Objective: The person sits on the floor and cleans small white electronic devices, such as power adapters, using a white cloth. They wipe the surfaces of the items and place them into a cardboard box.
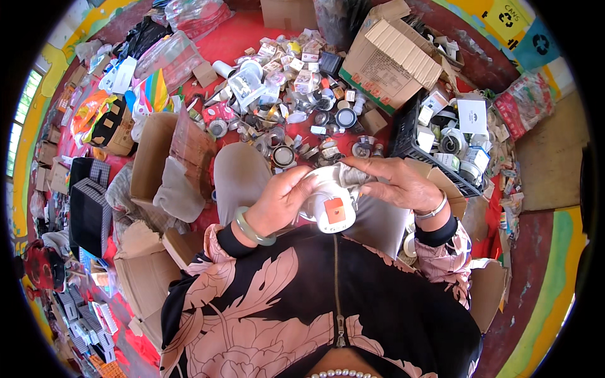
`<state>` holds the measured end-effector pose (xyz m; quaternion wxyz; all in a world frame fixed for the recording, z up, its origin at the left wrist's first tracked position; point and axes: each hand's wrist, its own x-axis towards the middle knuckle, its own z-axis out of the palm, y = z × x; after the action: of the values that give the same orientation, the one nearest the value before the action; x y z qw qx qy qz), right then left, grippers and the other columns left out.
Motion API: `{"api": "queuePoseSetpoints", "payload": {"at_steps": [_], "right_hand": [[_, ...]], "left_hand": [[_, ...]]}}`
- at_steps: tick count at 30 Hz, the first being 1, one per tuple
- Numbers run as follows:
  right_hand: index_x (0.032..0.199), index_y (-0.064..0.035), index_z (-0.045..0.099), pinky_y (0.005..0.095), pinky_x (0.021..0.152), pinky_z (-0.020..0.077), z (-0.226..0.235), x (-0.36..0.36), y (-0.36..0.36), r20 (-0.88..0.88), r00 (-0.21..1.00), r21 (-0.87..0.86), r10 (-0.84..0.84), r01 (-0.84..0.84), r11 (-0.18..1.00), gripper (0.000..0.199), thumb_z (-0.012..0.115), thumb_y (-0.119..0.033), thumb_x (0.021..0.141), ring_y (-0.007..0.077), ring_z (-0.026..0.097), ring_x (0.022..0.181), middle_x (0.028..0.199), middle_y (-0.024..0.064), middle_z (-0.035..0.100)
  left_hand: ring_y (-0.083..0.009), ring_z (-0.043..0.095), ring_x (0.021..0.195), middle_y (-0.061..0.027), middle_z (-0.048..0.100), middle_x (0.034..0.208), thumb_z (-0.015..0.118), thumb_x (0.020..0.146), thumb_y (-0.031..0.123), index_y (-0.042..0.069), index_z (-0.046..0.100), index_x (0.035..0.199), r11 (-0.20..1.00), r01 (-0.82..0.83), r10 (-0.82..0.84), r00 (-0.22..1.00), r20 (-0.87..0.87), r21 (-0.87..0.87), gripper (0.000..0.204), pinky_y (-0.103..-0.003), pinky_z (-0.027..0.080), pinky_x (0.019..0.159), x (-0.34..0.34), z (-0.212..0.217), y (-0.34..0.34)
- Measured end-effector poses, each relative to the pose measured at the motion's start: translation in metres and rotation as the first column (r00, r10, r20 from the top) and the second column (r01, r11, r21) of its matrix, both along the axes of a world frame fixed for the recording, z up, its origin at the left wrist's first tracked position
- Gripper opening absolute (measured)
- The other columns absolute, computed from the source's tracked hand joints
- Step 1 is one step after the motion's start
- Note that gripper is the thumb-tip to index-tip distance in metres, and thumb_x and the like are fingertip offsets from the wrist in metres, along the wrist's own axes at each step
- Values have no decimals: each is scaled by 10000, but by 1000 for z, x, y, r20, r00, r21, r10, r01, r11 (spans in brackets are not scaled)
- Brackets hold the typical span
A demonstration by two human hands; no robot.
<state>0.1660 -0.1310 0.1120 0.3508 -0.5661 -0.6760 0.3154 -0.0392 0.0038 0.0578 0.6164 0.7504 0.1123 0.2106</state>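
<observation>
Close in front of my chest, a white round fixture (323, 197), possibly a lamp housing, is held between my two hands. An orange-brown square label sits on its near, flat white part. My left hand (277, 200), with a pale bangle at the wrist, grips the left side of the fixture, thumb on top. A greyish cloth (353, 176) is pinched in the fingers of my right hand (406, 183) and pressed against the fixture's upper right rim. The undersides of both hands are hidden.
A heap of small boxes and lamp parts (296, 94) covers the red floor ahead. To the right stand a black crate (403, 142) full of parts and a large carton (391, 63). Open cartons (154, 151) and a black bin-like case (88, 217) are at the left.
</observation>
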Motion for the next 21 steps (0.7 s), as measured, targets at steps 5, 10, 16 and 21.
{"api": "queuePoseSetpoints", "payload": {"at_steps": [5, 10, 16, 21], "right_hand": [[1091, -30, 570, 319, 651, 459, -3, -4, -2, -20, 995, -120, -98, 95, 988, 296, 607, -143, 820, 261, 609, 731, 857, 158, 615], [911, -38, 596, 340, 571, 438, -5, -17, 5, 26, 990, -79, -141, 143, 987, 140, 586, -114, 794, 282, 574, 632, 703, 141, 585], [770, -47, 552, 418, 568, 440, -5, -34, 20, 481, 874, 80, -71, 37, 996, 94, 547, -141, 782, 327, 580, 640, 664, 141, 578], [860, -53, 586, 423, 575, 442, -7, -26, 21, 301, 946, 64, -117, 102, 993, 139, 558, -163, 782, 345, 586, 656, 688, 143, 599]], "left_hand": [[-74, 464, 599, -58, 525, 646, 465, 943, 188, -27, 561, 928, 1000, -22, 22, 998, 60, -8, 236, -251, 416, 540, 0, 9, -6], [-85, 459, 564, -53, 524, 624, 445, 953, 207, -48, 564, 913, 1000, -11, 10, 999, 42, 29, 284, -255, 412, 528, 3, 6, -11], [-100, 437, 561, -60, 503, 612, 431, 960, 203, -62, 554, 883, 993, 60, -62, 998, 15, 99, 301, -274, 388, 517, 9, -10, -16], [-174, 477, 486, -112, 507, 575, 454, 946, 227, -41, 578, 858, 991, -76, 71, 996, 51, 113, 307, -304, 388, 474, 7, -10, -10]]}}
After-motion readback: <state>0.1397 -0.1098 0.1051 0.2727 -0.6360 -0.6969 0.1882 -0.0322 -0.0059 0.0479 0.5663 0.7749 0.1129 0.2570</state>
